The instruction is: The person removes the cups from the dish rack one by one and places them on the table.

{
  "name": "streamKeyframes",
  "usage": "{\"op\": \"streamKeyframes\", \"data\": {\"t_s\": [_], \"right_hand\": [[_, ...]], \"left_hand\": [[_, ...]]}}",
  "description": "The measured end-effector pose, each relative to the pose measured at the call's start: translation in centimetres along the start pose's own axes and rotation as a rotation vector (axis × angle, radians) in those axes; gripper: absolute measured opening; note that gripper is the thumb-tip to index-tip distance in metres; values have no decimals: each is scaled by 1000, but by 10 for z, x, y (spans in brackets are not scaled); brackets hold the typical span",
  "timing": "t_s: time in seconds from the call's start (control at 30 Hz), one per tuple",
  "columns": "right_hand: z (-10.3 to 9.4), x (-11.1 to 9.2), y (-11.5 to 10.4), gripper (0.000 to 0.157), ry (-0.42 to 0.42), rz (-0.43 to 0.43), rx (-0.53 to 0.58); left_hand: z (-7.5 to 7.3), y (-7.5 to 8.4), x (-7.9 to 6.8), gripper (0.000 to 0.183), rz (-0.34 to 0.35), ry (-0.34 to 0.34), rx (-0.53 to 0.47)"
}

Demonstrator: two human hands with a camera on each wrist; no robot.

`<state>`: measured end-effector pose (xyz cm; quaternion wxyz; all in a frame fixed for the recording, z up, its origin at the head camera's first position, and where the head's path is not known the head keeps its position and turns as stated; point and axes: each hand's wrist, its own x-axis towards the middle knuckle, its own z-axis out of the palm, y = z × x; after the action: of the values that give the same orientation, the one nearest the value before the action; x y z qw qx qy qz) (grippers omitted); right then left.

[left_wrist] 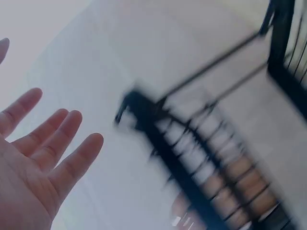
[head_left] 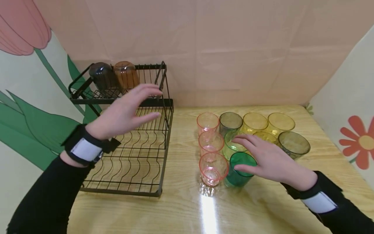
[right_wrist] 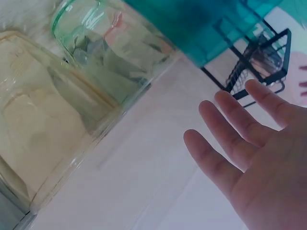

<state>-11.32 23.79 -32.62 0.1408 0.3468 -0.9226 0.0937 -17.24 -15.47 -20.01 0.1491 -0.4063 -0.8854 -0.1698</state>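
My left hand [head_left: 125,112] hangs over the black two-tier dish rack [head_left: 165,156], thumb and fingers spread with nothing between them. On the rack's upper tier a dark grey glass [head_left: 102,78] and an amber-brown glass [head_left: 126,73] stand upside down. Over the group of glasses on the right, my right hand [head_left: 266,159] is held empty, its fingers extended. Its thumb overlaps the rim of a dark green glass [head_left: 237,177] in the head view. Behind that is a light green glass [head_left: 230,151], partly covered by my fingertips. In the right wrist view the open palm [right_wrist: 273,163] shows beside the glasses.
Three pink glasses [head_left: 211,177] line the left side of the group. A grey glass [head_left: 230,122], yellow glasses [head_left: 255,120] and an olive glass [head_left: 295,144] stand behind and right. All are upright on the wooden table [head_left: 187,208]. A pink wall [head_left: 216,74] rises behind.
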Motion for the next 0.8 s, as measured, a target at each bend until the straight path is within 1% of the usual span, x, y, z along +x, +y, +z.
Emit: {"op": "streamKeyframes", "data": {"t_s": [0.03, 0.07, 0.17, 0.27, 0.33, 0.43, 0.57, 0.7, 0.8], "right_hand": [[-1, 1, 1, 72, -4, 12, 8], [-2, 1, 2, 71, -8, 22, 15], [-3, 2, 3, 69, -15, 43, 31], [-3, 2, 3, 68, -19, 53, 44], [-2, 2, 4, 68, -22, 58, 49], [-1, 3, 3, 68, -27, 63, 53], [-1, 3, 2, 68, -26, 67, 58], [-1, 3, 2, 67, -25, 65, 61], [-1, 4, 2, 67, -27, 63, 66]], "left_hand": [[-10, -4, 7, 56, -15, 11, 24], [-20, -9, 14, 56, -44, 10, 40], [-45, -26, 32, 59, -162, -19, 92], [-61, -43, 46, 67, -275, -63, 138], [-67, -54, 54, 73, -327, -79, 163], [-73, -66, 63, 83, -395, -92, 207], [-76, -75, 71, 87, -474, -110, 250], [-75, -84, 76, 89, -517, -140, 233], [-70, -91, 80, 91, -551, -173, 190]]}}
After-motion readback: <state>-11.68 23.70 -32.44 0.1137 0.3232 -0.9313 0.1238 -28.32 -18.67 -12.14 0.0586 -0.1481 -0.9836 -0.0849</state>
